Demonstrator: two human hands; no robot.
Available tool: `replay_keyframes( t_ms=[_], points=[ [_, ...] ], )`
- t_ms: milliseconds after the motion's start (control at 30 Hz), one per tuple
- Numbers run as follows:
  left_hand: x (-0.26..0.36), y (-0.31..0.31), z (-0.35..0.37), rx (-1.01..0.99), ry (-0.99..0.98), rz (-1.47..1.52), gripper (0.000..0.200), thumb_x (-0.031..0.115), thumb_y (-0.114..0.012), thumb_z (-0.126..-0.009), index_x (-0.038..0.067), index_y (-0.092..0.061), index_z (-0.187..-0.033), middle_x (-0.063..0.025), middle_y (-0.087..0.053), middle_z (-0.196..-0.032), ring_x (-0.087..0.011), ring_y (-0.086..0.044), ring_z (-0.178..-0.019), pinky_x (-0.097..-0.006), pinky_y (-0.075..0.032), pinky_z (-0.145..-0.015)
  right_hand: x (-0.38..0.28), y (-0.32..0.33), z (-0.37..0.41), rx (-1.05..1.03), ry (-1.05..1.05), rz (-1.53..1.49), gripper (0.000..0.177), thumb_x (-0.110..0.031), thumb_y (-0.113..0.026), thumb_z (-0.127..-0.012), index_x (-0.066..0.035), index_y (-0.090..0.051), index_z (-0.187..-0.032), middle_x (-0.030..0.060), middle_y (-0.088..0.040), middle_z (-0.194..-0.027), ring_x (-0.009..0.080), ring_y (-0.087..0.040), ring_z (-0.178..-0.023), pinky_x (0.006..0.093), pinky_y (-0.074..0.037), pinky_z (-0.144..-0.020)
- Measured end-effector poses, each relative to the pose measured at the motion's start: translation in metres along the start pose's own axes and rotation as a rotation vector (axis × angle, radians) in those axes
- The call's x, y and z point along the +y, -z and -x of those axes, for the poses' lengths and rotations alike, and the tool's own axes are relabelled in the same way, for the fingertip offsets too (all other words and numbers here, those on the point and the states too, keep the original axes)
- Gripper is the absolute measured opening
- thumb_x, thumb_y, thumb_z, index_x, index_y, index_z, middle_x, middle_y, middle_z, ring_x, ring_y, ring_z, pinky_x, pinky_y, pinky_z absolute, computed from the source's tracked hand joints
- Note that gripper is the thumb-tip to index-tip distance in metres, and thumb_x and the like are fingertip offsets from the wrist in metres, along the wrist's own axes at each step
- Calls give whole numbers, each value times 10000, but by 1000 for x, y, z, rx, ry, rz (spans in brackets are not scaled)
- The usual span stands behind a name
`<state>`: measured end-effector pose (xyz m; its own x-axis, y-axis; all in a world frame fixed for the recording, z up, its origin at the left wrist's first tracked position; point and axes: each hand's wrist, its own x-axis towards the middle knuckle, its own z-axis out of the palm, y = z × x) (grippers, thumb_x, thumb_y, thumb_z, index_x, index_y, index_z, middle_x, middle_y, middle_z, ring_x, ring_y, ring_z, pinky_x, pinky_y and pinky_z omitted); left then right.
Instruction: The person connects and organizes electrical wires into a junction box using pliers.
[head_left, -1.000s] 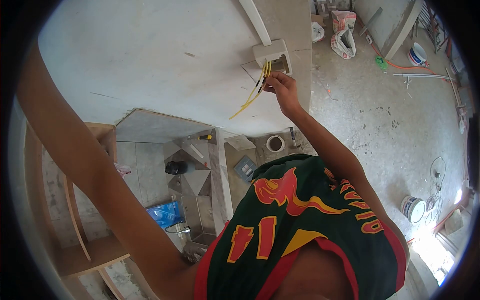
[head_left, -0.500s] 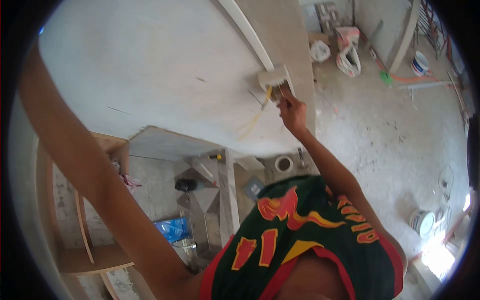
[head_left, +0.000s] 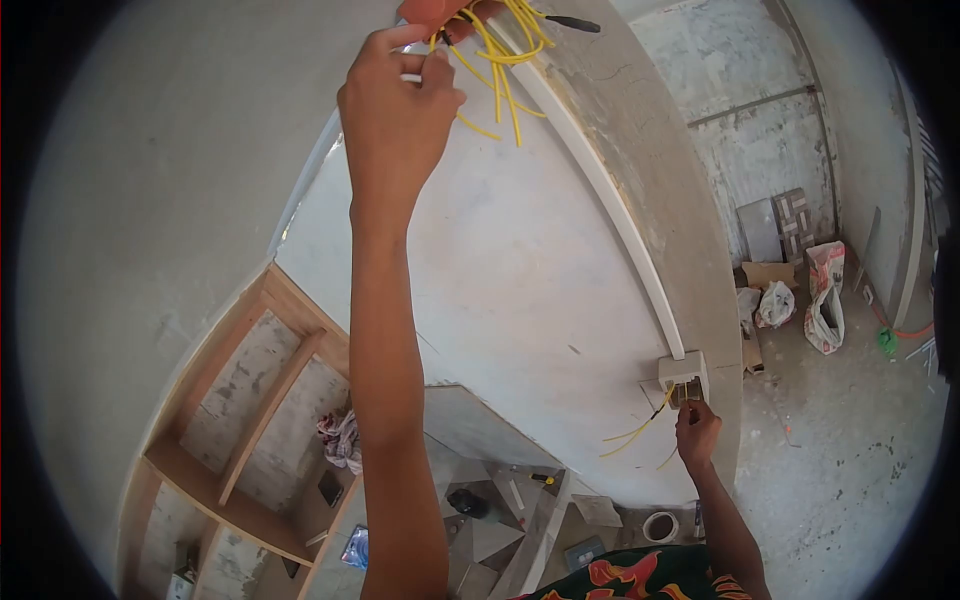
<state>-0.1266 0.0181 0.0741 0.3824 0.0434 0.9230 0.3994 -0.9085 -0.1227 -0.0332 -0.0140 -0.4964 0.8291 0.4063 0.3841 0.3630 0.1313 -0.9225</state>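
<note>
Yellow wires (head_left: 512,57) are now being shown near the curled left hand (head_left: 402,110), its grip unclear. By the right hand (head_left: 697,433), a wire (head_left: 687,391) is being pinched, the box (head_left: 682,368) just above; two spots are being worked.

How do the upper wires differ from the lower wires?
Number: the upper wires look more numerous; the lower wires show only a few strands.
Pose: the upper wires loop and bunch, ends hanging; the lower wires slant out of the white box.
Place: the upper wires are by the left hand, the lower wires by the right hand.
Both are yellow.
</note>
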Motion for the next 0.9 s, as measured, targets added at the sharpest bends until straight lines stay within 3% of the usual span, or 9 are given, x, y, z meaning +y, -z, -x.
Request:
replay_keyframes(
  t_ms=[33, 133, 233, 333, 433, 567, 667, 767, 900],
  points=[
    [2, 1, 7, 14, 27, 41, 309, 113, -598, -873, -49, -642, -1133, -114, -694, -875, -161, -706, -742, -266, -536, -620, 2, 0, 2, 8, 16, -14, 160, -109, -606, -907, 38, -665, -890, 106, -637, -588, 148, -604, -465, 296, -440, -431],
    [9, 0, 19, 52, 75, 75, 296, 106, -610, -865, -44, -662, -1116, -109, -695, -871, -156, -702, -741, -264, -523, -610, -51, 14, 0, 28, -216, -263, 121, -70, -627, -868, 37, -683, -881, 148, -645, -622, 196, -616, -476, 318, -462, -477],
    [13, -3, 17, 55, 37, 41, 284, 104, -616, -867, -33, -672, -1108, -111, -694, -853, -149, -695, -712, -262, -505, -604, -52, 15, -1, -22, -259, -315, 135, -69, -609, -884, 37, -686, -914, 138, -655, -636, 164, -616, -493, 309, -472, -487],
    [17, -5, 7, 73, -31, 7, 262, 112, -617, -870, -27, -685, -1082, -115, -698, -833, -143, -683, -670, -266, -496, -603, -26, 5, -3, 10, -90, -205, 158, -72, -607, -869, 46, -674, -951, 90, -614, -601, 112, -535, -459, 278, -423, -440],
    [9, -11, 2, 141, -81, 6, 233, 124, -618, -871, -31, -703, -1024, -111, -705, -821, -150, -676, -652, -273, -499, -616, -13, 5, -8, 46, 24, -40, 139, -70, -616, -858, 41, -679, -914, 109, -603, -596, 124, -540, -474, 297, -426, -463],
    [4, -20, 9, 216, -37, -6, 234, 145, -626, -866, -35, -707, -991, -105, -709, -821, -167, -682, -669, -287, -509, -634, -19, 8, -9, 95, 68, -38, 85, -51, -642, -817, 20, -674, -850, 152, -614, -620, 201, -578, -487, 337, -447, -492],
    [0, -18, 2, 206, -141, -188, 236, 133, -634, -859, -24, -701, -1021, -104, -708, -830, -174, -684, -664, -280, -514, -628, -24, 12, -8, 68, 94, 19, 55, -45, -652, -784, 3, -651, -812, 192, -640, -671, 331, -653, -589, 385, -506, -557],
    [3, -22, -4, 147, -183, -326, 263, 111, -639, -852, -22, -682, -1075, -100, -703, -822, -161, -671, -646, -267, -514, -615, -17, 7, -4, 53, 124, 172, 35, -28, -641, -769, -13, -620, -793, 178, -624, -637, 342, -638, -568, 403, -496, -532],
    [7, -28, 13, 149, 33, 234, 281, 83, -625, -863, -47, -658, -1110, -97, -694, -799, -149, -670, -656, -250, -538, -606, -27, 13, -5, -16, -15, 98, 60, -11, -629, -769, -12, -599, -820, 164, -600, -599, 321, -614, -519, 394, -482, -505]
  ],
)
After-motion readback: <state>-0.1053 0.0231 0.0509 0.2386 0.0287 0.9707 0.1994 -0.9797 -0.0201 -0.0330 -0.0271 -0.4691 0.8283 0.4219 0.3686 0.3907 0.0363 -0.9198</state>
